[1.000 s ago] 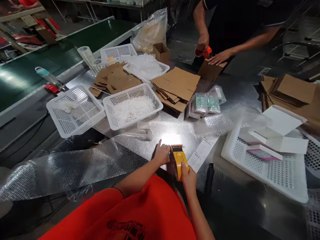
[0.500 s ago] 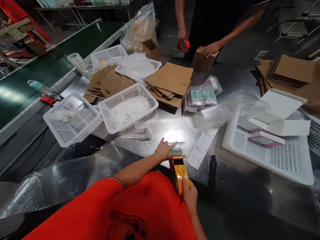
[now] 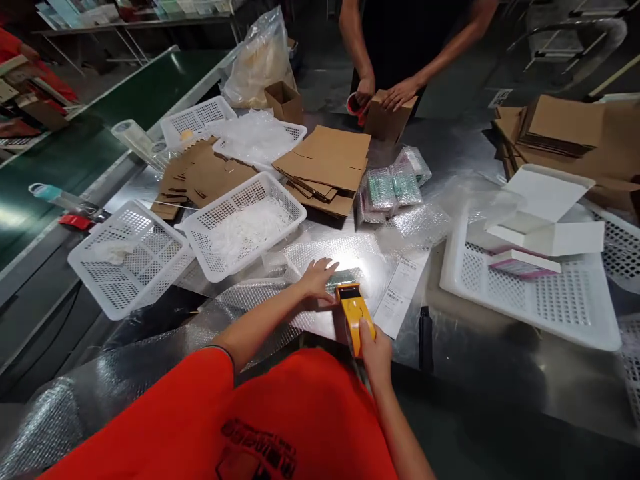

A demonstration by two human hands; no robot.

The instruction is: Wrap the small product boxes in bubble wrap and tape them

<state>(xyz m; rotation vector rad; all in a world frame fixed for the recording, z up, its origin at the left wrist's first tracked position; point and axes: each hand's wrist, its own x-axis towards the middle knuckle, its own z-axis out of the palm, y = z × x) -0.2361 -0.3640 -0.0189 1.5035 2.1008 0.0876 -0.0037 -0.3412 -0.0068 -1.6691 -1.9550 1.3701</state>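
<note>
My right hand is wrapped round the handle of a yellow tape dispenser. The dispenser's front end meets the near side of a small bubble-wrapped packet. At the packet's left edge rests my left hand, its fingers apart and stretched over the wrap. Bubble wrap lies beneath and behind the packet, and a long strip of it runs down to the left. To the right are a printed paper slip and a black marker-like object.
White baskets and cardboard pieces stand across the table. Several wrapped packets sit behind my hands. At right, a white tray bears opened boxes. Opposite, a co-worker's hands hold a carton and a red tool.
My left hand has gone from pointing across the packet to spread fingers at its left edge. The tape dispenser has shifted up slightly. The co-worker's red tool has come against the carton.
</note>
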